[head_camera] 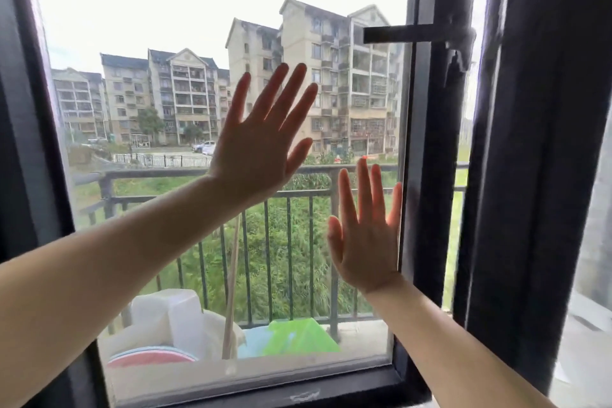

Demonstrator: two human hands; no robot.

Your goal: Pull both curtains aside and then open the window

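A dark-framed window sash (427,175) fills the view, with a large glass pane (165,26). My left hand (261,142) is spread flat against the middle of the glass, fingers apart. My right hand (367,235) is pressed flat lower down, beside the sash's right edge. A dark handle (407,34) sticks out horizontally from the right edge of the sash, above my right hand. A narrow gap (458,209) shows between the sash and the fixed frame (530,142) on the right. No curtain is in view.
Outside are a metal balcony railing (298,195), white containers (172,318), a green item (298,338) and a wooden stick (231,291). Apartment blocks and greenery lie beyond. The left frame (29,175) borders the pane.
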